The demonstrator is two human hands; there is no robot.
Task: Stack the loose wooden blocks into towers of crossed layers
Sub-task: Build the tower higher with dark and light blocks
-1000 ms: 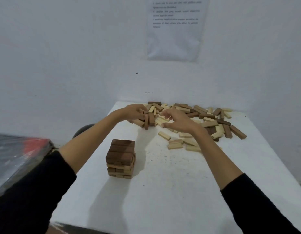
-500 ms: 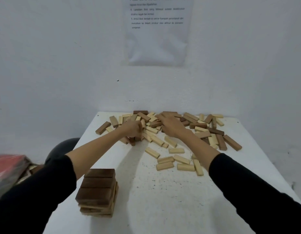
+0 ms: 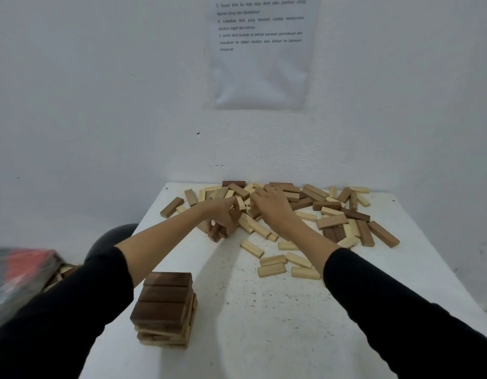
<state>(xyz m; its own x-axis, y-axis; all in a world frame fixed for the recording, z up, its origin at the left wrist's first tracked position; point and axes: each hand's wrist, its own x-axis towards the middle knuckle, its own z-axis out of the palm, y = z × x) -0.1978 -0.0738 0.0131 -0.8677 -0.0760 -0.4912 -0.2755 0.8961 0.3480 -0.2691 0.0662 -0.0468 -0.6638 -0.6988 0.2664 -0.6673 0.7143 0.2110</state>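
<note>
- Left grip point(image 3: 223, 218) curls round a few dark blocks point(image 3: 215, 234), upright at the heap's near edge.
- Right grip point(image 3: 269, 205) lies spread on the loose blocks point(image 3: 331, 221) heaped at the far end of the worktop point(image 3: 264, 324).
- The tower point(image 3: 165, 305) stands near left, dark-topped.

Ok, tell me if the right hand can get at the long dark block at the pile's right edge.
Probably yes. The long dark block lies flat on the table with nothing on it, and the right hand rests on the pile to its left, only low blocks between.
</note>
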